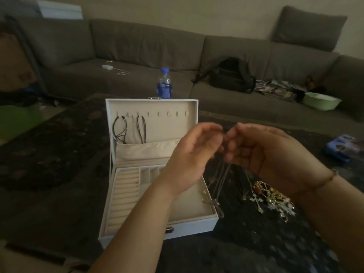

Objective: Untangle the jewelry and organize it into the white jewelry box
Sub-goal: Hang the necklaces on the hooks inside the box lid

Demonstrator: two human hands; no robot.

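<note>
The white jewelry box (110,223) stands open on the dark table, lid upright. Dark cord necklaces (121,128) hang from the hooks at the left inside the lid. My left hand (194,154) and my right hand (262,152) are raised together over the box's right side. Both pinch the top of a thin silver chain (221,180) between fingertips. The chain hangs down to a cross pendant (213,202) at the box's right rim. To the right on the table lies a tangled pile of jewelry (273,198) with another cross and gold pieces.
A blue-capped water bottle (164,83) stands behind the box. A grey corner sofa (137,46) holds a black backpack (230,74), magazines and a green bowl (322,101). A blue packet (340,147) lies at the table's right edge.
</note>
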